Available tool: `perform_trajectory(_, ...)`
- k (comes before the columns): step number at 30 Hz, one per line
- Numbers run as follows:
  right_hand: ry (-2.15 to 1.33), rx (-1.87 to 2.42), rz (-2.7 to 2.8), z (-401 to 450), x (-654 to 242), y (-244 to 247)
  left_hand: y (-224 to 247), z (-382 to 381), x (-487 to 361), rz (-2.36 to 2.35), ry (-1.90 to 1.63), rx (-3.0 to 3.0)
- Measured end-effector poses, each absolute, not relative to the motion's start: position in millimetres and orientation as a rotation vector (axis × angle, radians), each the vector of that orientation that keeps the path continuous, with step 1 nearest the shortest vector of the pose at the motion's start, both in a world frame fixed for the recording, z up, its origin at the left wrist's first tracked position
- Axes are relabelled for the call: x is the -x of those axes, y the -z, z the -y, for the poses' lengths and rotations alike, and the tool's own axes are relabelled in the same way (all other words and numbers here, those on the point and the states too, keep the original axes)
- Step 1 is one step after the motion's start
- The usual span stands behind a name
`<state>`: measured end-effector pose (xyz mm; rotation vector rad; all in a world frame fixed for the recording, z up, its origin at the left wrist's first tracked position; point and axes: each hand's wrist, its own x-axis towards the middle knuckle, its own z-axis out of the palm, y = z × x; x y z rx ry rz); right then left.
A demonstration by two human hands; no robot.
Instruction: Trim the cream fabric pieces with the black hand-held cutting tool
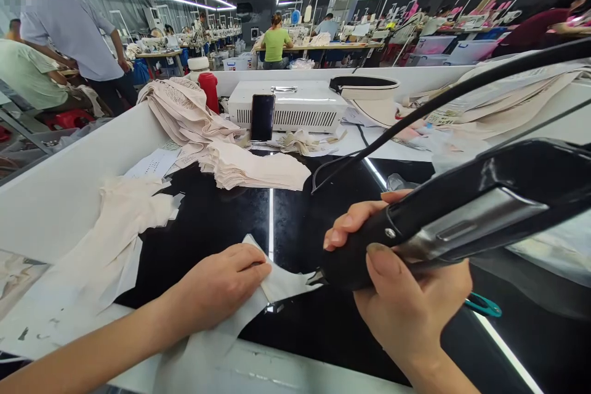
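My right hand (406,295) is wrapped round a black handheld power tool (466,209) with a silver panel and a thick cable. The tool's small metal tip touches the right end of a white fabric piece (289,283) on the glossy black tabletop (221,215). At the other side, my left hand (226,283) grips this fabric, fingers bent and pressed together. Part of the cloth hangs over the table's front edge below my left wrist. What lies under my left fingers is hidden.
Stacked cream fabric pieces (258,166) lie ahead, and more cut cloth (115,228) is at left. Behind stand a phone (263,117), a vented white box (295,104) and a red bottle (209,92). Teal-handled scissors (482,305) lie at right. The black cable (443,89) arches overhead.
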<state>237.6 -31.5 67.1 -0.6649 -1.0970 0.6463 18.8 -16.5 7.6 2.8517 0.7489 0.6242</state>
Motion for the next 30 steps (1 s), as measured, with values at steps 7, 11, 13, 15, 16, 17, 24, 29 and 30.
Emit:
perform_trajectory(7,-0.746,0.575,1.039,10,-211,-69,-4,17,-20,-0.761,-0.687,-2.866)
perform_trajectory(11,-0.772,0.513,1.057,0,-200,-65,-3,18,-21,-0.775,-0.693,-2.844)
perform_trajectory(13,-0.77,0.499,1.073,-3,-198,-63,-4,18,-22,-0.777,-0.673,-2.824)
perform_trajectory(15,-0.768,0.494,1.091,-4,-197,-61,-4,18,-22,-0.775,-0.651,-2.812)
perform_trajectory(16,-0.764,0.493,1.096,-4,-196,-60,-5,18,-22,-0.772,-0.643,-2.807)
perform_trajectory(17,-0.761,0.495,1.098,-4,-196,-59,-5,18,-21,-0.772,-0.641,-2.802)
perform_trajectory(24,-0.763,0.535,1.11,-2,-198,-62,-4,18,-21,-0.773,-0.644,-2.807)
perform_trajectory(29,-0.758,0.567,1.071,4,-204,-65,-4,18,-21,-0.775,-0.667,-2.82)
perform_trajectory(30,-0.759,0.563,1.073,5,-204,-65,-5,18,-21,-0.774,-0.668,-2.818)
